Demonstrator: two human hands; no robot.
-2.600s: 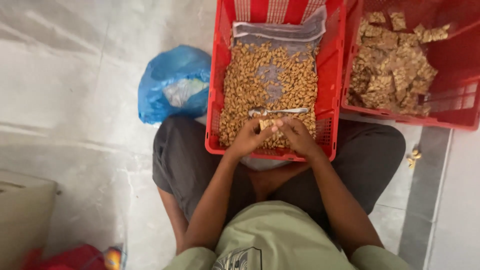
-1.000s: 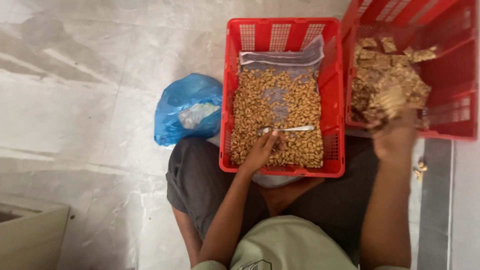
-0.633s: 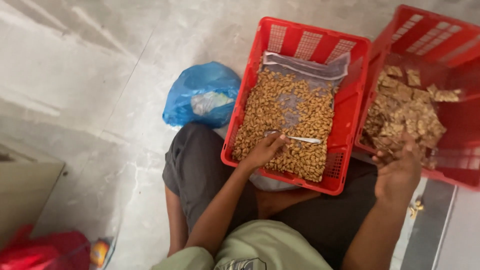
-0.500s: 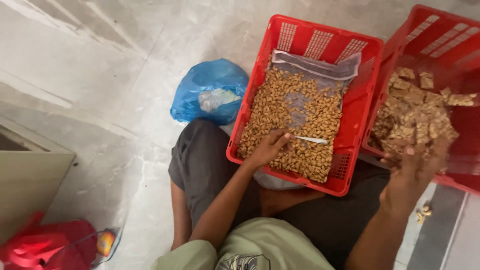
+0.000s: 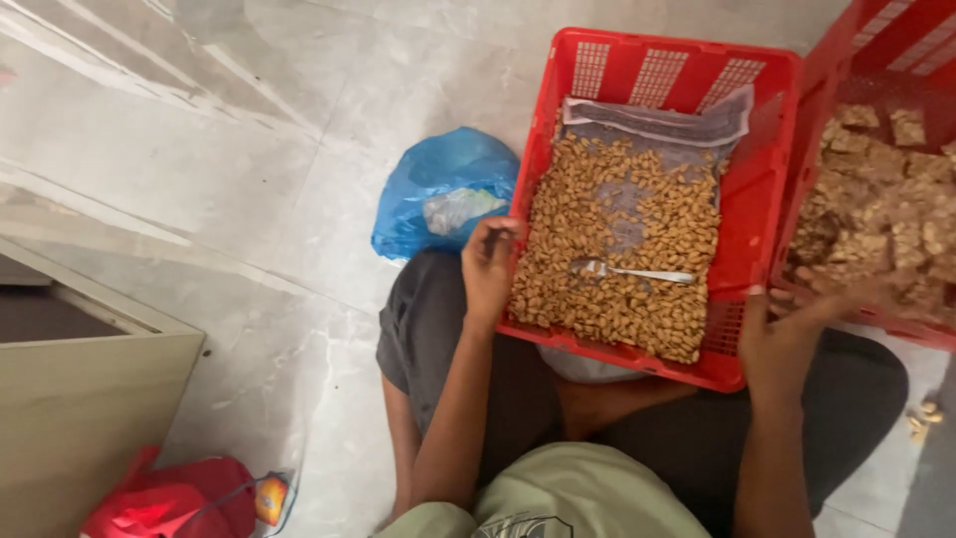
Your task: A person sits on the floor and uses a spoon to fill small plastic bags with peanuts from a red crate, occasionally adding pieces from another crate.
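Crates sit across the seated person's lap and the floor: a red crate (image 5: 757, 189) lined with a grey plastic sheet (image 5: 657, 125) and heaped with small tan nut pieces (image 5: 617, 249), and a second red crate (image 5: 846, 60) to its right holding brown slab chunks (image 5: 886, 219). The left hand (image 5: 488, 264) curls over the first crate's near-left rim, fingers closed on the edge. The right hand (image 5: 782, 334) lies at the second crate's near edge, fingers spread and loosely open towards the chunks; whether it has hold of one cannot be told, as it is blurred. A metal spoon (image 5: 632, 271) lies untouched on the nut pieces. A blue plastic bag (image 5: 443, 194) rests on the tiled floor (image 5: 199, 169) just beside the knee. To do this well, the left hand should probably steady the lap crate, which overhangs the thigh, while the right takes one chunk at a time without tipping it.
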